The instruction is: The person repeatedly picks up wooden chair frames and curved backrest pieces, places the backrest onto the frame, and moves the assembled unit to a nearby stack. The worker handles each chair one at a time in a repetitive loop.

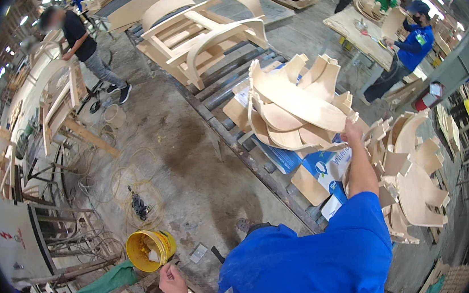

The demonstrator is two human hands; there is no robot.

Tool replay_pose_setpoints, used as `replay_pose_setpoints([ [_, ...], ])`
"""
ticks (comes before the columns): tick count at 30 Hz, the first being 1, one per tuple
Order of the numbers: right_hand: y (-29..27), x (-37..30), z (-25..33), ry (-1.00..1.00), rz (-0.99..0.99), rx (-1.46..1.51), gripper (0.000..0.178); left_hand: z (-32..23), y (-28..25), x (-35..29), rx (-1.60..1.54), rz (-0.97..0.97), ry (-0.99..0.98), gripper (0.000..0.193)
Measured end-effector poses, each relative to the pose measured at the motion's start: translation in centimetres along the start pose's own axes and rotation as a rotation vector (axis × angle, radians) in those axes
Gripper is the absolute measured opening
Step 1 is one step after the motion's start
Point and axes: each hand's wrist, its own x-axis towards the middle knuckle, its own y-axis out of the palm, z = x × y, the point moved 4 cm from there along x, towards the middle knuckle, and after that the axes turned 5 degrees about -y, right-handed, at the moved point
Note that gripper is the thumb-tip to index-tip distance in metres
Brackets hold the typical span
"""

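My right hand (351,130) reaches out to the stack of curved plywood pieces and is closed on the end of the top curved wooden panel (304,105). Beneath that panel, more pale bent pieces (281,125) with notched ends lie piled on one another. Their far undersides are hidden. My left hand (172,280) hangs low at the left, fingers curled in, with nothing visible in it. Just beyond it stands a yellow bucket (170,243) with some pale things inside.
The stack rests on blue-and-white cardboard over a roller conveyor (276,185). Another pile of curved pieces (413,185) is at my right. A wooden chair frame (194,36) stands farther along the rollers. Hoses (135,180) lie on the floor. Co-workers (83,39) stand beyond.
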Motion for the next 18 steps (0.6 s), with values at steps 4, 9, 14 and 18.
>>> replay_pose_setpoints([
  [4,-3.5,0.1,6.6,-0.172,-0.060,-0.134,0.048,-0.8,0.5,0.3,-0.003,0.043,0.039,0.021],
  [9,-11.3,-1.3,14.4,-0.370,-0.108,-0.040,0.047,-3.3,1.4,1.3,-0.098,0.042,0.017,0.020],
  [14,-11.6,-7.4,23.1,-0.613,-0.072,0.067,0.036,-11.5,-0.5,2.0,0.052,-0.141,0.460,0.033],
  [18,-11.2,-14.5,31.2,-0.921,-0.093,-0.170,0.043,-22.7,-1.5,1.6,0.068,-0.331,0.931,0.050],
])
